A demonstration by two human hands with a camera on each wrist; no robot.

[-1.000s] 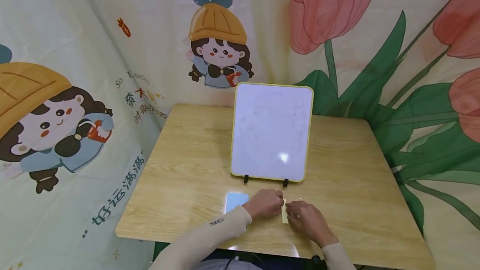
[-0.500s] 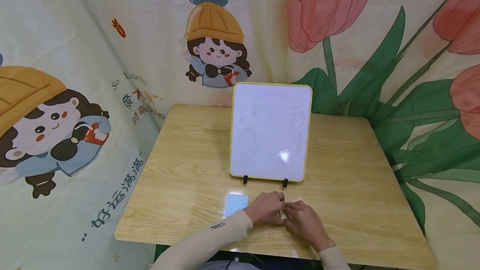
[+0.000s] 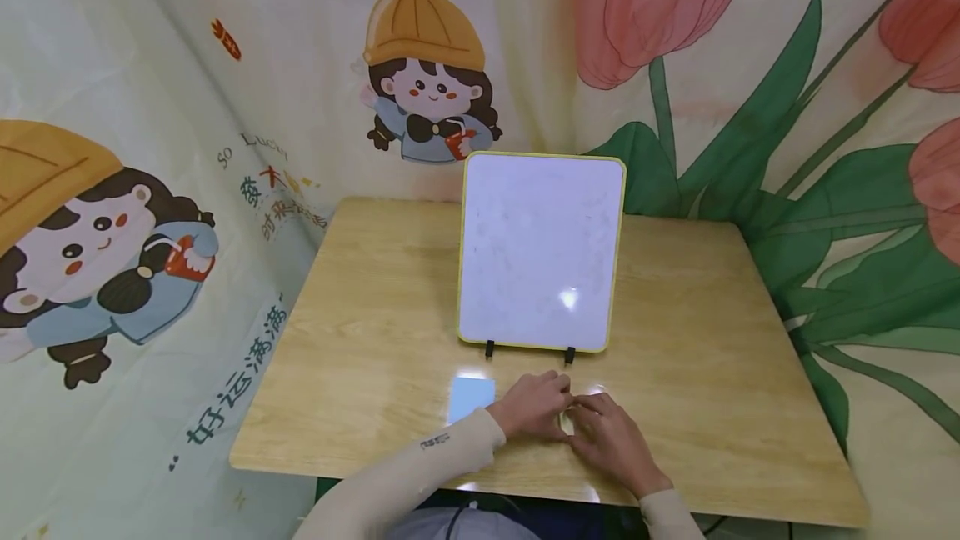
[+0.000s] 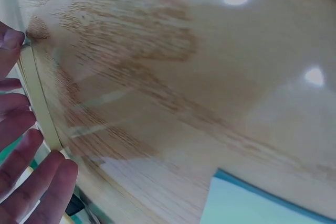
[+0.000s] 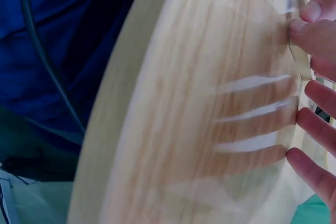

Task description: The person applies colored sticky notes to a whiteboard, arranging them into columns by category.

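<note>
Between the two hands, at the front middle of the table, is a narrow strip of pale yellow paper (image 3: 566, 422), mostly hidden by fingers in the head view. It stands out as a long folded band of yellow paper (image 4: 39, 95) in the left wrist view. My left hand (image 3: 532, 407) pinches the strip from the left, and my right hand (image 3: 611, 442) pinches it from the right, thumb and fingertip together on the yellow paper (image 5: 300, 59) at one end. The other right fingertips touch the tabletop. A blue square paper pad (image 3: 471, 399) lies left of the left hand.
A whiteboard (image 3: 540, 248) with a yellow frame stands behind the hands on black feet (image 3: 569, 355). The wooden table (image 3: 360, 357) has its front edge close to the person's body. Printed cloth (image 3: 540, 40) hangs behind and at the left side.
The hands have come together over the yellow strip, which showed more fully between them a second ago. The left fingers have reached down its near end. The blue pad has stayed put.
</note>
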